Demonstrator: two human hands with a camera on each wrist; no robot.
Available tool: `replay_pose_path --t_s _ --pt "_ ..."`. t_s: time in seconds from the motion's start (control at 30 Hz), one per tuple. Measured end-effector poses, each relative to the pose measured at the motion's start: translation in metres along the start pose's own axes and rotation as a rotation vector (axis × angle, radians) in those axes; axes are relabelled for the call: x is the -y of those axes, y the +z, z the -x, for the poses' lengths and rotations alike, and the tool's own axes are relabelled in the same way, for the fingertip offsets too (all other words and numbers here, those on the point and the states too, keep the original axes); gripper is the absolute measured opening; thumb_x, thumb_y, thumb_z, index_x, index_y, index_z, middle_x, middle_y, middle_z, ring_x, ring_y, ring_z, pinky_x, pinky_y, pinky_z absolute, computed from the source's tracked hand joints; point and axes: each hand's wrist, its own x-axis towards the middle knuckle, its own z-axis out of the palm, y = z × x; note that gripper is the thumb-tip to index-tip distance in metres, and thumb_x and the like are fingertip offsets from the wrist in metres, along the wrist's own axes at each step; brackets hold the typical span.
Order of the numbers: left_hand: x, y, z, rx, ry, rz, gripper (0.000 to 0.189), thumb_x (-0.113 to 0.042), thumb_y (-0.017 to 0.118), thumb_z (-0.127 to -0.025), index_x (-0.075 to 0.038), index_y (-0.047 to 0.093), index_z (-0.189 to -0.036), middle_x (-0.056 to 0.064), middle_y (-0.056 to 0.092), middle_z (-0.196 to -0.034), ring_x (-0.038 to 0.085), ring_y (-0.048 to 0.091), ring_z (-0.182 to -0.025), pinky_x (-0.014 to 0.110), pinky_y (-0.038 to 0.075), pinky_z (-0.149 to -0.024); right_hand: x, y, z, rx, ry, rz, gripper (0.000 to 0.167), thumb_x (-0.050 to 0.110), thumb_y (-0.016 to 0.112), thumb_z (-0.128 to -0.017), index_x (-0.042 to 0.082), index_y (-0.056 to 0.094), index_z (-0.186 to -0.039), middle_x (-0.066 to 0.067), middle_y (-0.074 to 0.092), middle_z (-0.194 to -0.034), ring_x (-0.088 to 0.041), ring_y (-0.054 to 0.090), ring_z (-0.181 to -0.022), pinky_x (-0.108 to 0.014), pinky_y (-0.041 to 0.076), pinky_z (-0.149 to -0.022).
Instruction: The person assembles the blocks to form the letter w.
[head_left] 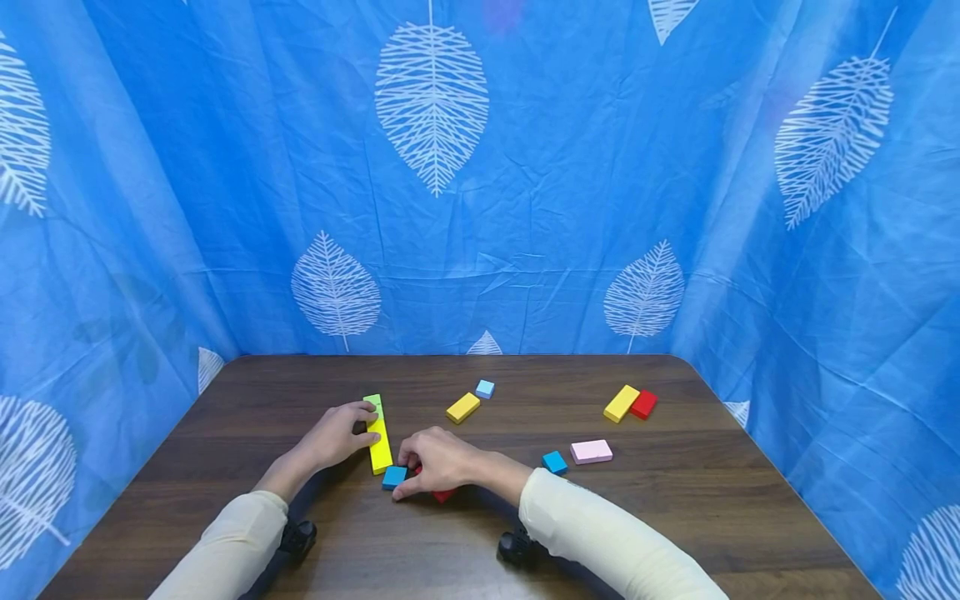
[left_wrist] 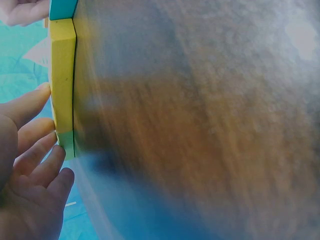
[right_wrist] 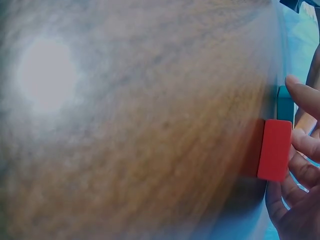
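Observation:
In the head view my left hand (head_left: 341, 433) rests its thumb and fingertips on a row made of a yellow block (head_left: 381, 454) and a light green block (head_left: 372, 401). The left wrist view shows the thumb against the yellow block, the other fingers around where it meets the green. A blue block (head_left: 394, 477) sits at the near end of the row. My right hand (head_left: 438, 460) curls over a red block (head_left: 443, 496), which it partly hides. Its thumb reaches past the red block (right_wrist: 275, 150) to the edge of the blue block (right_wrist: 285, 105).
Behind the hands lie another yellow block (head_left: 462, 407) and a light blue block (head_left: 485, 389). Rightward are a blue block (head_left: 555, 462), a pink block (head_left: 592, 452), a yellow block (head_left: 622, 403) and a red block (head_left: 643, 404). A blue leaf-patterned curtain (head_left: 525, 208) surrounds the wooden table (head_left: 712, 492).

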Motion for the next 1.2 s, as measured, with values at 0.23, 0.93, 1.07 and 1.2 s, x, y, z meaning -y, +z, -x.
replay_pose_path --t_s 0.23,0.93,1.07,1.2 --pt "-0.001 -0.001 -0.001 -0.002 -0.007 0.008 0.043 -0.012 0.078 -0.094 0.010 0.066 -0.129 0.024 0.057 -0.142 0.047 0.051 -0.132 0.060 0.042 -0.108 0.000 -0.005 0.002 -0.002 -0.013 -0.001 0.039 0.043 0.085 -0.087 0.014 0.072 -0.109 0.012 0.067 -0.094 0.000 0.057 -0.084 -0.014 0.049 -0.078" --pt "0.000 0.001 0.001 -0.007 -0.001 0.010 0.043 -0.012 0.078 -0.094 0.009 0.066 -0.130 0.024 0.057 -0.143 0.047 0.050 -0.132 0.059 0.043 -0.108 -0.018 -0.027 0.018 -0.031 0.030 -0.031 0.038 0.040 0.082 -0.089 0.014 0.073 -0.114 0.010 0.069 -0.102 -0.002 0.061 -0.093 -0.017 0.051 -0.083" --pt "-0.002 0.000 0.002 -0.006 -0.002 0.010 0.043 -0.012 0.078 -0.094 0.010 0.066 -0.129 0.025 0.056 -0.143 0.048 0.051 -0.132 0.058 0.045 -0.107 -0.022 -0.033 0.024 -0.035 0.024 -0.030 0.039 0.040 0.082 -0.089 0.013 0.073 -0.116 0.008 0.070 -0.104 -0.004 0.062 -0.094 -0.018 0.052 -0.084" --pt "-0.003 0.000 0.003 -0.004 -0.010 0.015 0.044 -0.012 0.078 -0.094 0.010 0.065 -0.130 0.025 0.056 -0.143 0.047 0.051 -0.131 0.058 0.045 -0.106 -0.027 -0.037 0.031 -0.028 0.022 -0.046 0.039 0.038 0.081 -0.090 0.012 0.072 -0.117 0.007 0.070 -0.106 -0.006 0.062 -0.095 -0.020 0.052 -0.084"
